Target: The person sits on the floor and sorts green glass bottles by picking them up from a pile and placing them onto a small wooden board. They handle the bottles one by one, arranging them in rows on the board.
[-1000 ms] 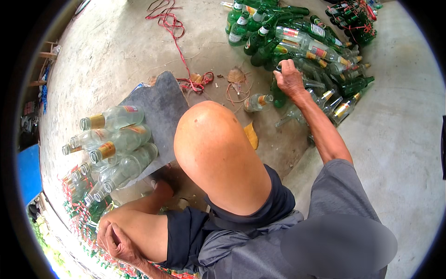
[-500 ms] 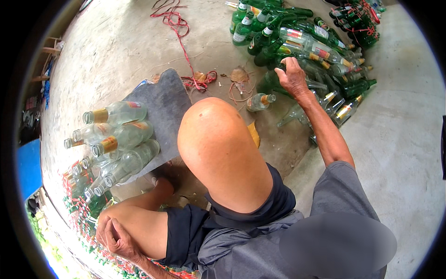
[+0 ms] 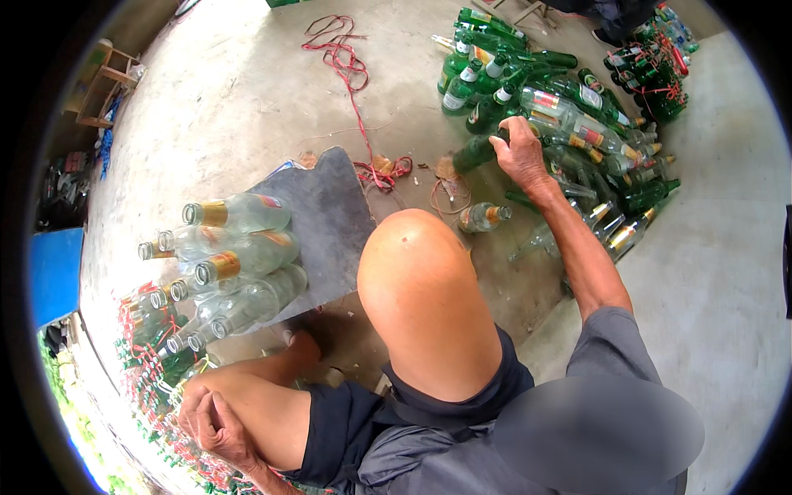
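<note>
My right hand [image 3: 521,155] is closed round the neck of a green glass bottle [image 3: 473,154], at the near left side of a heap of bottles. The bottle leans, its base toward the left. Below it, a small clear bottle [image 3: 485,218] with a yellow-orange neck lies on the floor. My left hand [image 3: 216,425] rests on my left knee with its fingers curled and nothing visible in them. Near that knee, several clear bottles [image 3: 256,249] with gold neck labels lie stacked on a dark grey board [image 3: 334,214], necks to the left.
The heap of green and clear bottles [image 3: 569,115] spreads at the far right. Bottles tied with red string [image 3: 652,74] stand behind it, beside another person's dark-clothed legs [image 3: 615,15]. Red cord [image 3: 353,82] trails over the concrete. More red-tied bottles [image 3: 153,388] lie left.
The view has shifted, so the scene sits lower and further right. My right hand and the green bottle have moved slightly left, away from the heap. My left hand stays on the knee.
</note>
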